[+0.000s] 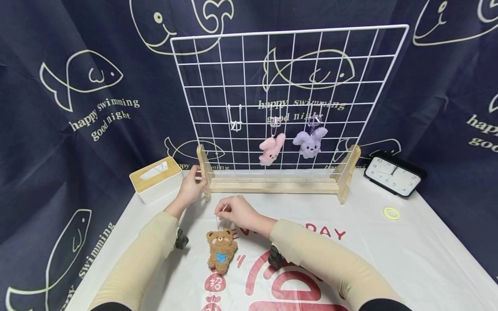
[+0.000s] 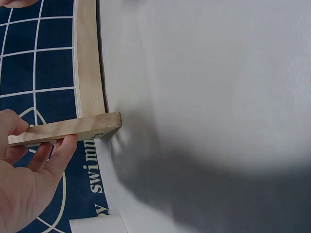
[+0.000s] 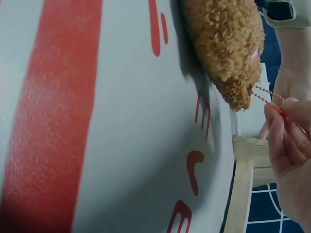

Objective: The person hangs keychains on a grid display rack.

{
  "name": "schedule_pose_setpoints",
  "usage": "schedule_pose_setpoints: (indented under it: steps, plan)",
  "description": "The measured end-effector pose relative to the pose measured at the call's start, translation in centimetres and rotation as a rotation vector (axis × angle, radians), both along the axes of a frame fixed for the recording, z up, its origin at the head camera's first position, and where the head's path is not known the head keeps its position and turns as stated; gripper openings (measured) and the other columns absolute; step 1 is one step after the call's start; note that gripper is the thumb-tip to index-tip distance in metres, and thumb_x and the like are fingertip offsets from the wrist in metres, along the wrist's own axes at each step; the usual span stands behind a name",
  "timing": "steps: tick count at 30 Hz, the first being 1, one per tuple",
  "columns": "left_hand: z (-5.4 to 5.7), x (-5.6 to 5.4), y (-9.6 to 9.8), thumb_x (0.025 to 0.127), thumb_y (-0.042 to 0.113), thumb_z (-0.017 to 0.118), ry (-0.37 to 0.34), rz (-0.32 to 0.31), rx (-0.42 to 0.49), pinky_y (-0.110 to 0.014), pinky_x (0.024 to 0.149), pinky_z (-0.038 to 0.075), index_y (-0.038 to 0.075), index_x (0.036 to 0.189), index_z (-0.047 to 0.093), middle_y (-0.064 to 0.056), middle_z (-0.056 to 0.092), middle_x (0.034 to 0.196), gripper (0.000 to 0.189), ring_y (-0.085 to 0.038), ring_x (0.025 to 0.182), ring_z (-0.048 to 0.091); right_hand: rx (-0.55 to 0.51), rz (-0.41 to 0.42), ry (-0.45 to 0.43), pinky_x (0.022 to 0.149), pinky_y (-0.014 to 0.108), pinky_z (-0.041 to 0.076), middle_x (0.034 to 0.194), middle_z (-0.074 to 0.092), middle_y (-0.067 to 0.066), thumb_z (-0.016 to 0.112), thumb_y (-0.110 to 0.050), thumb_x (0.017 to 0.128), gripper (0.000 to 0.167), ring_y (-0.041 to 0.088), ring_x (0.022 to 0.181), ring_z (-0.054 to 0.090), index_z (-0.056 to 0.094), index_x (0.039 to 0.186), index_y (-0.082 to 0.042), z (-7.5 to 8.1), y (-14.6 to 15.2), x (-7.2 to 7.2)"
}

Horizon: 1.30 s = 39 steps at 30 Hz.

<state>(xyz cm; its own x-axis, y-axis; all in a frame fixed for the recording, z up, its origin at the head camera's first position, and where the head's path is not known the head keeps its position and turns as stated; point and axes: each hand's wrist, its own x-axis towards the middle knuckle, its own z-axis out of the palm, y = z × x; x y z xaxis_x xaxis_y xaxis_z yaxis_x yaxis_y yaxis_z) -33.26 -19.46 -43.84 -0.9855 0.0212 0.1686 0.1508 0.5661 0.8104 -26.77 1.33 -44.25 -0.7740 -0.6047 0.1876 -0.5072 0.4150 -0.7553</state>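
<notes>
By its bead chain [image 3: 263, 95], my right hand [image 1: 239, 211] pinches a brown plush bear keychain [image 1: 221, 255] with a blue patch on its belly. In the head view the bear hangs just in front of the hand, over the white table cover. My left hand [image 1: 189, 188] grips the left wooden foot [image 2: 63, 130] of the wire grid rack [image 1: 268, 86], thumb on one side and fingers on the other. On the grid hang a pink plush bunny [image 1: 271, 152] and a purple plush bunny [image 1: 310, 145]. Left of them sits a white hook [image 1: 235, 125] with no plush on it.
A tissue box [image 1: 157, 181] with a wooden lid stands left of the rack. To the right are a black-framed clock [image 1: 393, 176] and a yellow ring [image 1: 391, 213]. Behind hangs a dark blue curtain [image 1: 97, 172] with fish drawings.
</notes>
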Motion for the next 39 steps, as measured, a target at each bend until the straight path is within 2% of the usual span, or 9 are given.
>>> schedule_pose_setpoints:
  steps: [3,7,10,17,28,39]
  plan:
    - [0.0,-0.1,0.0,0.094,0.001,0.055,0.006,0.000,-0.003,-0.041,0.082,0.059,0.001,0.135,0.045,-0.029,0.060,0.125,0.042,-0.043,0.109,0.065,-0.028,0.011,0.002,0.069,0.019,0.054,0.082,0.074,0.002,0.072,-0.007,0.094,0.004,0.017,0.076,0.071,0.076,0.093,-0.005,0.3,0.1,0.0]
    - [0.0,-0.1,0.0,0.094,0.000,0.055,0.003,-0.001,0.005,-0.037,0.078,0.059,0.001,0.135,0.045,-0.029,0.060,0.125,0.042,-0.043,0.109,0.065,-0.049,0.022,0.048,0.072,0.020,0.055,0.083,0.073,-0.002,0.073,-0.009,0.093,0.004,0.007,0.075,0.065,0.076,0.093,-0.007,0.8,0.3,0.0]
    - [0.0,0.0,0.0,0.093,0.000,0.055,0.001,-0.003,0.011,-0.033,0.074,0.058,0.001,0.135,0.045,-0.029,0.060,0.124,0.042,-0.043,0.108,0.066,-0.059,0.028,0.065,0.075,0.021,0.055,0.084,0.073,-0.004,0.074,-0.009,0.093,0.003,0.004,0.076,0.063,0.076,0.094,-0.007,1.2,0.5,-0.1]
    - [0.0,0.0,0.0,0.092,-0.001,0.054,0.007,-0.003,0.017,-0.031,0.073,0.057,0.001,0.133,0.046,-0.029,0.061,0.123,0.042,-0.042,0.106,0.066,-0.080,0.037,0.067,0.078,0.022,0.055,0.088,0.071,-0.004,0.073,-0.010,0.095,0.003,0.004,0.081,0.062,0.076,0.095,-0.010,2.1,1.2,-0.4]
    - [0.2,0.0,0.0,0.093,0.000,0.054,-0.004,-0.009,0.009,-0.033,0.075,0.057,0.000,0.134,0.045,-0.030,0.060,0.124,0.042,-0.043,0.107,0.065,-0.130,0.055,0.136,0.077,0.024,0.056,0.088,0.071,-0.002,0.072,-0.007,0.094,0.004,0.007,0.082,0.063,0.076,0.095,-0.007,3.8,2.5,-1.2]
    - [0.0,-0.2,-0.1,0.092,0.001,0.054,0.000,-0.005,0.001,-0.041,0.084,0.058,0.001,0.134,0.045,-0.030,0.060,0.125,0.043,-0.043,0.109,0.065,-0.134,0.045,0.164,0.075,0.025,0.057,0.090,0.070,0.001,0.072,-0.005,0.094,0.004,0.008,0.080,0.063,0.075,0.095,-0.006,5.8,3.3,-2.1]
